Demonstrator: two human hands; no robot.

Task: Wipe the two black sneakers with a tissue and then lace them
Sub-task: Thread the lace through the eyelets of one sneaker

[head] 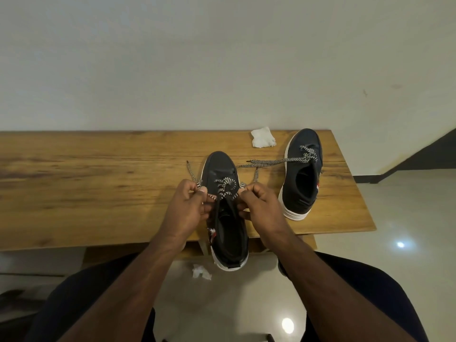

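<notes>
Left hand (187,206) and right hand (259,206) are each pinching the black-and-white woven lace (225,187) of the near black white-soled sneaker (222,169), its heel overhanging the wooden table's (98,181) edge; second black sneaker (302,178) is sitting rightward.

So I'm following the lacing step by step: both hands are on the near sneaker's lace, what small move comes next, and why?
Probably pull both ends outward to snug the crossing. The left hand and right hand each pinch one side of the black-and-white checkered lace on the near black sneaker, and only the lower eyelets look laced; the upper ones toward the opening appear unthreaded.
</notes>
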